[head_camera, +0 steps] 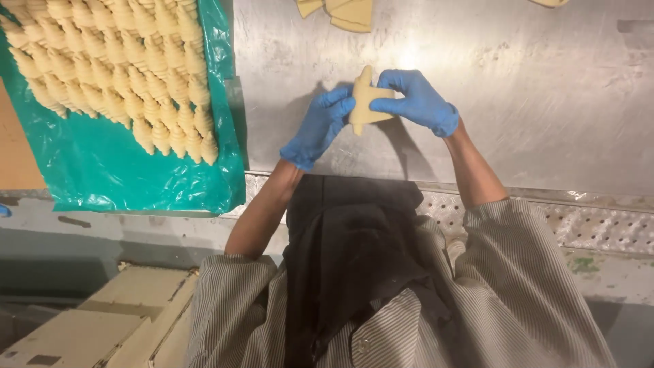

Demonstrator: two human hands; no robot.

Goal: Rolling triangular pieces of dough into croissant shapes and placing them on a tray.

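Now both hands (368, 112) pinch soft dough (366, 101).

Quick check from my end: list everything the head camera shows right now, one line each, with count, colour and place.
Pale flat triangular dough piece: one, cream, held between both hands above the steel table.
Rolled crescent-shaped dough pieces: many in rows, pale yellow, on the green sheet at upper left.
Green plastic sheet: one, teal, over the table's left end.
Brushed steel table: one, grey, across the top.
Cut dough pieces: a few, cream, at the table's far edge.
Cardboard boxes: several, tan, lower left on the floor.
Left hand: blue glove, gripping the dough's left side.
Right hand: blue glove, pinching the dough's right side.
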